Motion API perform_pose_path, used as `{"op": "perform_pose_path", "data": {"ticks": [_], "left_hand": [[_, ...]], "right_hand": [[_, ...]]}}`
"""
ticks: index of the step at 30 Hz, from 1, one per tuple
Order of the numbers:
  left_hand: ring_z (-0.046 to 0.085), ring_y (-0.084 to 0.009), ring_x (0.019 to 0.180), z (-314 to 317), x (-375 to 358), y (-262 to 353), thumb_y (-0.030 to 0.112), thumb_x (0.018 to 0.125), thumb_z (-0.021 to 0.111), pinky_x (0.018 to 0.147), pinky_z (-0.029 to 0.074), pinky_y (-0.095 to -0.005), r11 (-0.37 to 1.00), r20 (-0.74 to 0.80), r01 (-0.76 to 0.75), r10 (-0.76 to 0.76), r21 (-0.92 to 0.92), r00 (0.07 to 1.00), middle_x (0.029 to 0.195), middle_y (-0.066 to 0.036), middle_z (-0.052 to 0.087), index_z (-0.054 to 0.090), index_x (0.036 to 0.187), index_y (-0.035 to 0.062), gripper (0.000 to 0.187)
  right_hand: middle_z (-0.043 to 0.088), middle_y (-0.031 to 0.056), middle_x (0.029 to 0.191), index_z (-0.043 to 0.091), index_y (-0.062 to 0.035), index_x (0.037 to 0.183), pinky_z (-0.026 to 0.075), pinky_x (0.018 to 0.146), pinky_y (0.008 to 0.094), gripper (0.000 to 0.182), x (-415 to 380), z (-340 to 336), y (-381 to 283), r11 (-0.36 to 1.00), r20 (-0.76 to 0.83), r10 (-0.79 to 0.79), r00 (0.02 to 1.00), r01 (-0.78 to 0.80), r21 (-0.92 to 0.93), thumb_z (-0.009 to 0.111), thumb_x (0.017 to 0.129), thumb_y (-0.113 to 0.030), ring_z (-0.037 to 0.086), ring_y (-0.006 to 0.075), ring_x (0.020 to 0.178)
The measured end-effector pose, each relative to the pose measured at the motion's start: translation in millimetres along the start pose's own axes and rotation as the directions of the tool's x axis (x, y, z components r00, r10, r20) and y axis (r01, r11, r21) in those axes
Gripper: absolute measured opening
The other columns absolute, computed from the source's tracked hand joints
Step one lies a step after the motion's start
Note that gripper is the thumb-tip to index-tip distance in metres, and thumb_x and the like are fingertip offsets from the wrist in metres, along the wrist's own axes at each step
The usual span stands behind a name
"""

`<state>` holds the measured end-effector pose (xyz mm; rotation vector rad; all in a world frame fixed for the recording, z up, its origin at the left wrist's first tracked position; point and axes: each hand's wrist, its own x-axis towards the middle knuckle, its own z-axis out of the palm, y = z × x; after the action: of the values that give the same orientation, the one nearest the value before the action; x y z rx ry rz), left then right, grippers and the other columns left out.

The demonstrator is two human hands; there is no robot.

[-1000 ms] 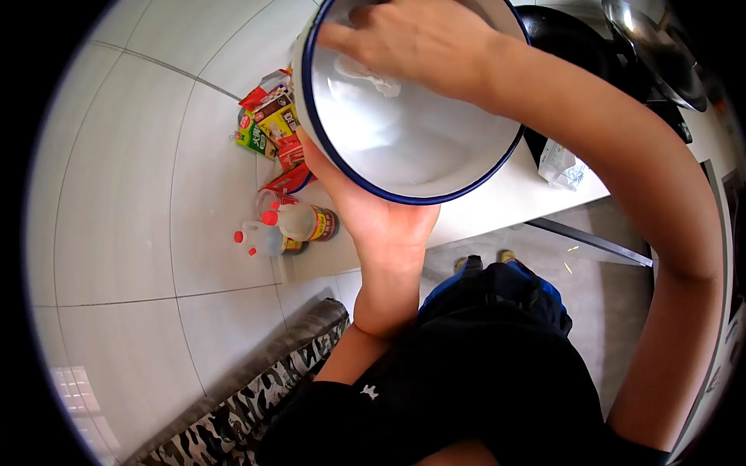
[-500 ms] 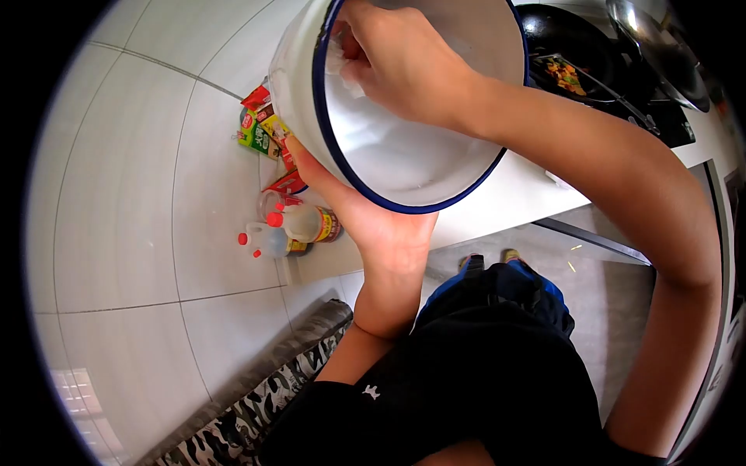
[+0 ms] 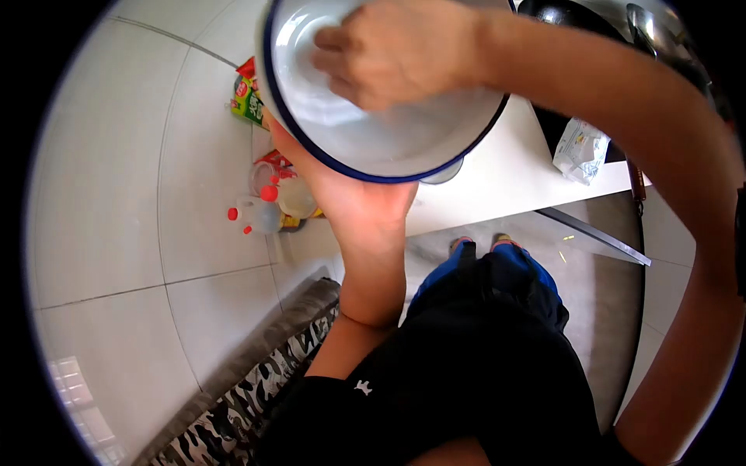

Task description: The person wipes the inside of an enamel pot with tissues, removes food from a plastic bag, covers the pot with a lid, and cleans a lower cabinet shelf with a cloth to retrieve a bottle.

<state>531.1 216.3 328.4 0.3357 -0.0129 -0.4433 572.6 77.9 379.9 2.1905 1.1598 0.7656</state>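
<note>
A white enamel basin [image 3: 458, 128] with a dark blue rim is tilted, its mouth facing me. My left hand [image 3: 361, 198] supports it from below and outside; the fingers are mostly hidden behind its wall. Inside the basin, my right hand [image 3: 388, 58] is blurred, its fingers curled close to the inner surface. The white tissue that showed in this hand a moment ago is hidden or smeared now.
Sauce bottles [image 3: 291, 198] and a green seasoning packet [image 3: 247, 101] stand by the tiled wall at left. On the right are a black wok [image 3: 556, 12], a metal lid [image 3: 657, 31] and a white printed bag [image 3: 583, 147]. A white counter [image 3: 505, 182] runs beneath the basin.
The basin has shifted up and left in view and faces me more squarely. My right hand has moved along its inside. The white bag by the stove has come into sight.
</note>
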Motion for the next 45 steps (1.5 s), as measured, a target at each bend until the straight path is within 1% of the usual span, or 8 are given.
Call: {"op": "perform_pose_path", "data": {"ticks": [8,16,21,25,33,38,43,45], "left_hand": [[0.047,-0.0213,0.121,4,-6,-1,0.062,0.089,0.041,0.099,0.041,-0.0408,0.986,-0.053,-0.047,0.056,0.159,0.997,0.13,-0.001,0.051,0.046,0.132,0.0176,0.062],[0.047,-0.0261,0.121,8,-3,-9,0.057,0.087,0.047,0.101,0.039,-0.0456,0.905,-0.002,-0.224,0.241,0.361,0.971,0.13,-0.006,0.051,0.049,0.13,0.0153,0.06],[0.048,-0.0254,0.118,1,9,-26,0.059,0.089,0.039,0.099,0.04,-0.0437,0.83,0.024,-0.289,0.317,0.478,0.948,0.128,-0.007,0.052,0.049,0.13,0.0143,0.061],[0.049,-0.0266,0.118,-11,20,-34,0.06,0.088,0.035,0.098,0.041,-0.0444,0.862,0.054,-0.228,0.228,0.452,0.972,0.126,-0.009,0.053,0.047,0.132,0.0136,0.064],[0.05,-0.0293,0.118,-16,36,-65,0.049,0.093,0.04,0.1,0.041,-0.043,0.987,0.188,0.147,-0.158,0.072,0.969,0.131,-0.015,0.051,0.042,0.134,0.0066,0.059],[0.059,-0.0261,0.101,-16,25,-100,0.032,0.093,0.046,0.087,0.048,-0.0359,0.94,-0.069,0.303,-0.295,0.158,0.953,0.12,-0.014,0.058,0.043,0.133,0.003,0.05],[0.043,-0.03,0.126,-79,13,-139,0.072,0.083,0.035,0.105,0.033,-0.0488,0.655,0.238,0.645,-0.605,-0.394,0.76,0.138,-0.01,0.045,0.041,0.137,0.014,0.079],[0.041,-0.0325,0.126,-93,0,-162,0.075,0.082,0.032,0.103,0.033,-0.0524,0.762,0.019,0.559,-0.586,-0.328,0.81,0.139,-0.012,0.043,0.041,0.136,0.0132,0.082]], "right_hand": [[0.066,0.0102,0.085,0.07,-0.0036,0.084,0.05,0.074,0.0347,0.02,12,17,6,0.928,-0.001,0.021,1.0,-0.019,-0.373,0.057,0.076,-0.017,0.06,0.0238,0.077],[0.065,0.0117,0.083,0.062,-0.0018,0.083,0.049,0.074,0.0356,0.016,-11,53,-33,0.945,-0.08,0.302,0.95,-0.286,0.16,0.056,0.082,-0.017,0.063,0.0266,0.084],[0.062,0.0176,0.088,0.057,0.001,0.093,0.046,0.076,0.0346,0.016,-22,8,-20,-0.005,0.464,0.204,0.862,-0.473,0.881,0.055,0.086,-0.014,0.06,0.0286,0.086],[0.062,0.0222,0.094,0.054,0.0044,0.098,0.045,0.077,0.0364,0.019,-58,-27,-10,-0.234,0.363,0.081,0.928,-0.336,0.912,0.05,0.091,-0.013,0.059,0.0306,0.089],[0.065,0.0202,0.089,0.056,0.002,0.09,0.049,0.072,0.0406,0.019,-130,-21,-19,0.773,0.401,0.059,0.914,-0.296,0.561,0.047,0.092,-0.015,0.063,0.0308,0.088],[0.061,0.011,0.081,0.062,-0.0063,0.091,0.05,0.07,0.0418,0.013,-159,-33,-30,0.576,0.548,0.184,0.816,-0.542,0.612,0.063,0.079,-0.012,0.062,0.0305,0.079],[0.058,0.0086,0.085,0.056,-0.0055,0.09,0.049,0.07,0.0384,0.022,-209,-24,-70,0.627,0.414,-0.059,0.908,-0.289,0.724,0.058,0.085,-0.027,0.061,0.0271,0.082],[0.057,0.0063,0.084,0.055,-0.0075,0.087,0.049,0.069,0.0361,0.015,-234,11,-88,0.662,0.327,-0.135,0.935,-0.161,0.732,0.057,0.084,-0.022,0.06,0.023,0.081]]}}
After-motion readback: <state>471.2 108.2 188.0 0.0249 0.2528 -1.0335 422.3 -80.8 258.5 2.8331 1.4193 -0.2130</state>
